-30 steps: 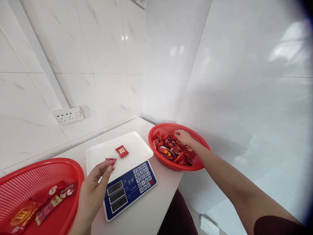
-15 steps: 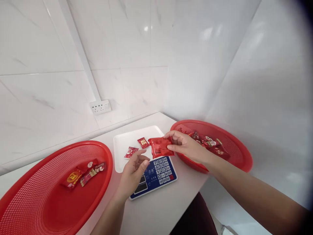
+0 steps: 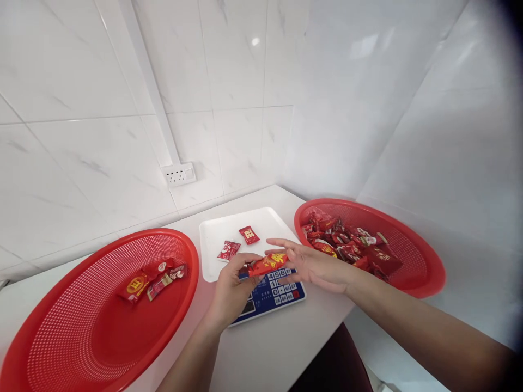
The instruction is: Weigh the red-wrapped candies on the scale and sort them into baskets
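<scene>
A red snack packet with yellow lettering (image 3: 268, 263) is pinched at its left end by my left hand (image 3: 237, 288), above the blue keypad of the weighing scale (image 3: 261, 305). My right hand (image 3: 316, 267) lies at the packet's right end with its fingers spread and stretched out, touching or very near it. Behind my hands, the scale's white pan (image 3: 218, 226) bears two small red packets, one with pale lettering (image 3: 249, 234) and a patterned one (image 3: 229, 250). Part of the keypad and displays is hidden by my hands.
On the left stands a large red mesh basket (image 3: 61, 305) with several packets (image 3: 137, 286) inside. Another red basket (image 3: 429, 269), holding many more wrapped snacks (image 3: 347, 242), stands at the right. A wall socket (image 3: 180, 174) is behind the white table (image 3: 261, 354).
The red packet has passed from my right hand to my left and turned, now showing yellow lettering. My right hand's fingers have spread. The view has shifted slightly left.
</scene>
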Action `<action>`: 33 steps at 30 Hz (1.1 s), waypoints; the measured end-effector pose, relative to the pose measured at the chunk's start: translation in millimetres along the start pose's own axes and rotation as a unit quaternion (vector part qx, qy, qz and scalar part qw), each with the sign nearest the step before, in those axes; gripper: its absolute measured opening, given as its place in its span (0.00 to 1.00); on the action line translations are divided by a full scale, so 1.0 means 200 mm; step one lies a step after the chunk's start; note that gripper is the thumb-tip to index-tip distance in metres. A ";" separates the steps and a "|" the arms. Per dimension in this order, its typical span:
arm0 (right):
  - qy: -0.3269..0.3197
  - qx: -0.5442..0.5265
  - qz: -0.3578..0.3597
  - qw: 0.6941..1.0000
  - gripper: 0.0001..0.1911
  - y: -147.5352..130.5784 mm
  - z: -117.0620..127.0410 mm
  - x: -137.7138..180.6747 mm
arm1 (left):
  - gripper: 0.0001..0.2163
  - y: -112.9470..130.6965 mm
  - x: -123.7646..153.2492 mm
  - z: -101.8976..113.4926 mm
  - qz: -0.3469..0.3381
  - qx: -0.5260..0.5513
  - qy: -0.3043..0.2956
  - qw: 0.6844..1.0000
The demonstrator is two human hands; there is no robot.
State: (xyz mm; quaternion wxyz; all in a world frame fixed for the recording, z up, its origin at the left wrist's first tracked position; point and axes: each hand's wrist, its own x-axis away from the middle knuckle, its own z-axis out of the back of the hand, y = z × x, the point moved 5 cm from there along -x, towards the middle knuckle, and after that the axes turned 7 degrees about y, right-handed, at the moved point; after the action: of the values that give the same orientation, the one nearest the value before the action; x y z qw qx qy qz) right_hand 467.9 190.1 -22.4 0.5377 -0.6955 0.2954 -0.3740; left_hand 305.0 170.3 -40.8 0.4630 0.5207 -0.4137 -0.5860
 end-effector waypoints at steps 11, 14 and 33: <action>0.092 -0.062 0.001 0.994 0.21 0.10 0.03 -0.08 | 0.24 0.00 -0.02 0.07 -0.080 -0.145 0.083 0.983; 0.121 0.062 0.037 0.990 0.27 0.09 0.06 -0.13 | 0.29 0.01 -0.05 0.17 -0.077 -0.176 0.150 0.970; 0.045 0.589 0.142 0.794 0.29 0.08 -0.11 -0.23 | 0.23 -0.14 -0.09 0.13 -0.064 -0.443 -0.005 0.894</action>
State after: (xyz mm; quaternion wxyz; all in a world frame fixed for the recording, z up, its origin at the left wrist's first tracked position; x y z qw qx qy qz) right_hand 424.3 211.3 -43.1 0.8763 -0.1771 0.1376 -0.4264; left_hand 277.1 194.0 -61.3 0.6056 0.2838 -0.0793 -0.7392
